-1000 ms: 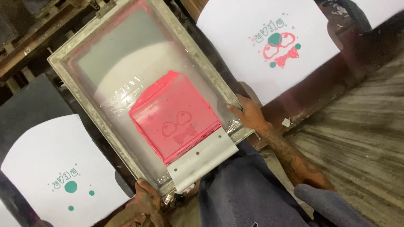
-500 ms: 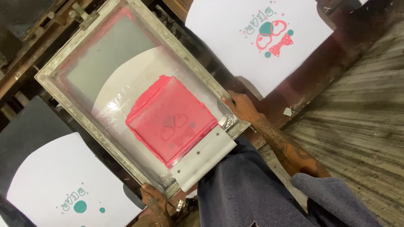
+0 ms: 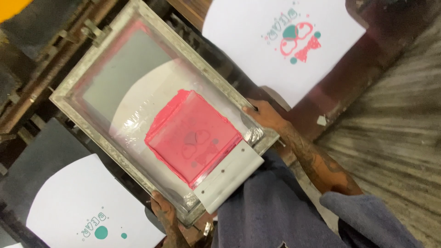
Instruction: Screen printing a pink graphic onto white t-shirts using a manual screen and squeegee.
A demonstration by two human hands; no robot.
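A metal-framed printing screen point(image 3: 73, 98) lies tilted across the middle, its mesh covered by a square patch of pink ink point(image 3: 193, 138) with a faint heart design. My left hand point(image 3: 163, 213) grips the frame's near corner from below. My right hand point(image 3: 264, 115) holds the frame's right edge, the tattooed forearm running back to my blue-grey sleeve. A pale squeegee point(image 3: 229, 177) rests on the near end of the screen, between my hands. A white sheet shows through the mesh under the screen.
A white sheet point(image 3: 257, 41) with a teal and pink print lies on a dark pallet at the upper right. Another white sheet point(image 3: 69, 202) with teal print only lies at the lower left. Rusty metal arms point(image 3: 41, 78) run at the upper left. Wooden flooring point(image 3: 390, 119) is at the right.
The screen has shifted slightly left and down in view, and the lower-left sheet has slid toward the bottom edge. Both hands have kept their hold on the frame.
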